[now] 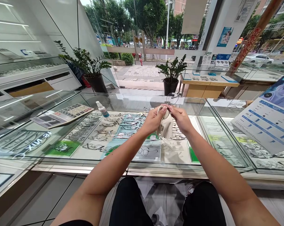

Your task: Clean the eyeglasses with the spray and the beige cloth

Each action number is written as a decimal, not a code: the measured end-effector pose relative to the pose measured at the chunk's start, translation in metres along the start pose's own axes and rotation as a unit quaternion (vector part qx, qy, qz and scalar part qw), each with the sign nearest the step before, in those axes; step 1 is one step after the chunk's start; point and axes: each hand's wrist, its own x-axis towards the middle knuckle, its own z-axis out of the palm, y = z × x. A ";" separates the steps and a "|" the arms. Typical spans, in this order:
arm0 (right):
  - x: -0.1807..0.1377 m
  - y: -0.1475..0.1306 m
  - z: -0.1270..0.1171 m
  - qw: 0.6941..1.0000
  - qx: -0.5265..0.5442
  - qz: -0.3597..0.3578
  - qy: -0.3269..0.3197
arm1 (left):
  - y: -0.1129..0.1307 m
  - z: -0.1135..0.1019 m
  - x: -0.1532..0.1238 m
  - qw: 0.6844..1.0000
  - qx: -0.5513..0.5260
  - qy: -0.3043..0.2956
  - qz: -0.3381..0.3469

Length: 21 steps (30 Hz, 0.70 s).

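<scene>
My left hand point(153, 120) and my right hand point(181, 118) are raised together over a glass display counter point(132, 158). Both pinch a beige cleaning cloth point(166, 127) that hangs down between them. The cloth is wrapped over part of a pair of thin-rimmed glasses point(172, 98), whose round lens sticks up above my fingers. The fingers of both hands are closed on the cloth and the frame inside it.
Several pairs of glasses lie on trays under the counter glass. On the counter stand a calculator point(62, 115) at the left, a small spray bottle point(102, 109) and a leaflet stand point(269, 119) at the right. Two potted plants point(171, 75) stand on the floor beyond.
</scene>
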 end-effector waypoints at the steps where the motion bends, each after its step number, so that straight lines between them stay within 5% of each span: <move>1: 0.000 0.000 -0.001 1.000 -0.004 -0.005 0.007 | 0.000 -0.001 0.000 1.000 -0.003 -0.003 -0.011; 7: 0.002 0.000 -0.008 0.998 -0.014 -0.028 0.052 | 0.002 -0.005 0.002 0.995 -0.033 -0.020 -0.094; 13: 0.004 -0.005 -0.017 0.996 0.022 -0.034 0.085 | -0.002 -0.010 0.007 0.993 -0.042 0.036 -0.106; 21: 0.006 -0.008 -0.021 0.994 -0.075 -0.075 0.010 | 0.000 -0.024 0.014 0.989 -0.071 0.083 -0.103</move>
